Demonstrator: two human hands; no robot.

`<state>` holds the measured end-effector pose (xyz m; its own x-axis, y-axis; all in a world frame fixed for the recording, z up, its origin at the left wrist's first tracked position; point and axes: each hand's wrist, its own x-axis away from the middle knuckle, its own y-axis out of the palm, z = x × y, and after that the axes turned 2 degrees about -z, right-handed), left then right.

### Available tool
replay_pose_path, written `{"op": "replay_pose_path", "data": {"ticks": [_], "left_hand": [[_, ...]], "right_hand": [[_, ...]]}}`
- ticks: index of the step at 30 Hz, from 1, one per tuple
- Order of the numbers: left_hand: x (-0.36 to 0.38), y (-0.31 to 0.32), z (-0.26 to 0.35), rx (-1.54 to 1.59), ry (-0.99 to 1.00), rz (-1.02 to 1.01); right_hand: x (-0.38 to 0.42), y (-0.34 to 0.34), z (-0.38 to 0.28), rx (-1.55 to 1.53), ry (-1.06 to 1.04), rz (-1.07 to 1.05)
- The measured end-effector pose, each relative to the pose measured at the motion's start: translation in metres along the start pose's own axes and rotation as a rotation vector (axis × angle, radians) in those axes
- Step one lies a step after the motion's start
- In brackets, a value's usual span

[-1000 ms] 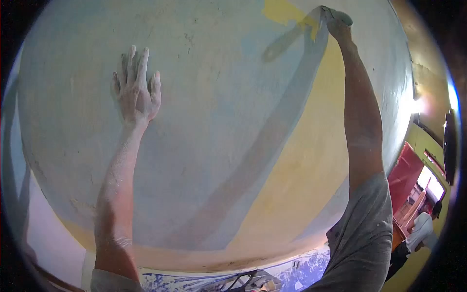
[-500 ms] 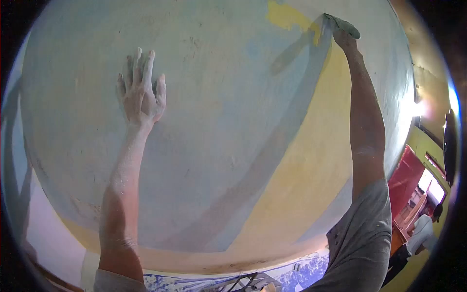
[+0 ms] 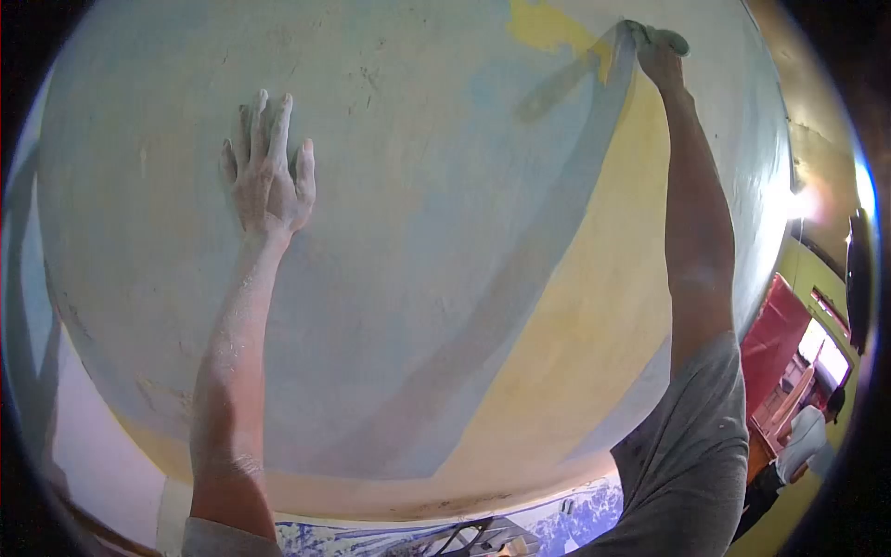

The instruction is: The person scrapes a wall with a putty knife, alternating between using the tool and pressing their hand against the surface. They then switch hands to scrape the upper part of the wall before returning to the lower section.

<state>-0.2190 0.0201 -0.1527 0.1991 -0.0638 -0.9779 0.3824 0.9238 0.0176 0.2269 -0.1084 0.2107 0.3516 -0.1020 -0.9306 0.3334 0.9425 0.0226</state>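
A large curved surface (image 3: 390, 278), painted pale blue-green with a yellow band (image 3: 575, 306), fills most of the view. Flat against its left part lies my left hand (image 3: 269, 181), fingers spread, dusted with white powder and holding nothing. High on the right, near a yellow patch (image 3: 548, 30), my right hand (image 3: 661, 58) grips a dark grey-green object (image 3: 670, 40) pressed against the surface. The lower fingers of that hand are hard to make out. The shadow of my right arm falls across the surface beside the yellow band.
At the far right, a person (image 3: 803, 441) in a light top stands near a red panel (image 3: 776, 334) and a bright window (image 3: 824, 353). A blue-and-white patterned covering (image 3: 585, 520) shows below the curved surface. A bright light glares at its right edge.
My right hand and the object it grips have shifted slightly, and the object is turned at a different angle. My left hand has stayed almost in place.
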Motion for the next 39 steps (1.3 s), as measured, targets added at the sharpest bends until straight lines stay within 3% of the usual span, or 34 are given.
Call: {"op": "replay_pose_path", "data": {"ticks": [1,2,3,5,9,11,12,13,15,16,17,19,21,23,24,25,28,30,31,32,33,35,37,39], "left_hand": [[-0.002,-0.001,-0.001,-0.004,-0.006,-0.002],[-0.002,-0.001,0.0,-0.004,-0.016,-0.01],[-0.001,-0.001,0.002,0.005,-0.021,-0.012],[-0.002,-0.002,0.002,-0.022,-0.022,-0.032],[0.001,0.002,0.0,-0.014,-0.016,-0.011],[0.0,0.0,0.0,-0.062,-0.004,-0.009],[0.0,0.001,0.0,-0.061,0.0,-0.008],[0.0,0.001,0.0,-0.051,-0.007,-0.005],[-0.001,0.001,-0.002,-0.036,-0.018,0.002],[-0.001,0.0,-0.001,-0.044,-0.016,0.009],[0.0,0.001,0.001,-0.049,-0.01,0.014],[0.0,0.004,0.001,-0.034,-0.012,0.008],[0.0,0.004,-0.003,-0.033,-0.007,0.005],[0.001,0.007,-0.003,-0.022,0.001,0.028],[0.001,0.006,-0.002,-0.02,0.006,0.025],[0.0,0.005,-0.002,-0.015,-0.003,0.012],[0.0,0.004,-0.001,-0.017,-0.017,-0.007],[0.001,0.004,-0.002,-0.036,-0.028,-0.011],[0.002,0.006,-0.002,-0.043,-0.021,-0.008],[0.002,0.006,-0.002,-0.049,-0.012,-0.005],[0.002,0.005,-0.002,-0.055,-0.006,-0.007],[0.003,0.004,-0.002,-0.044,-0.003,-0.006],[0.003,0.003,-0.002,-0.036,0.001,0.004],[0.005,0.003,-0.003,-0.027,-0.006,0.023]], "right_hand": [[0.001,-0.008,0.001,0.105,-0.131,-0.044],[0.018,0.014,0.018,0.106,-0.354,0.193],[0.032,-0.002,0.006,0.02,-0.205,-0.014],[0.042,-0.009,-0.005,-0.201,-0.216,0.002],[0.009,-0.01,-0.016,-0.121,-0.222,0.043],[0.0,-0.012,-0.022,-0.196,0.052,-0.068],[-0.004,0.007,-0.004,-0.166,0.064,-0.06],[0.004,0.007,-0.008,-0.165,0.063,-0.058],[0.031,0.0,-0.014,0.045,-0.167,-0.003],[0.054,-0.011,-0.024,-0.239,-0.125,-0.018],[0.07,-0.013,-0.024,-0.227,-0.12,-0.028],[0.088,-0.008,-0.028,-0.271,-0.315,0.092],[0.083,-0.003,-0.03,-0.444,-0.3,0.134],[0.063,0.002,-0.023,-0.125,-0.379,0.153],[0.064,-0.006,-0.038,-0.335,0.017,0.015],[0.066,-0.001,-0.033,-0.333,0.022,0.015],[0.079,-0.003,-0.038,-0.265,-0.215,0.093],[0.075,-0.002,-0.042,-0.314,-0.233,0.127],[0.079,0.005,-0.032,-0.358,-0.231,0.159],[0.061,0.015,-0.02,-0.164,-0.227,0.12],[0.05,0.02,-0.018,-0.17,-0.221,0.12],[0.033,0.017,-0.014,-0.217,0.029,-0.02],[0.04,0.009,-0.02,-0.244,-0.023,0.011],[0.068,0.001,-0.03,-0.19,-0.307,0.174]]}}
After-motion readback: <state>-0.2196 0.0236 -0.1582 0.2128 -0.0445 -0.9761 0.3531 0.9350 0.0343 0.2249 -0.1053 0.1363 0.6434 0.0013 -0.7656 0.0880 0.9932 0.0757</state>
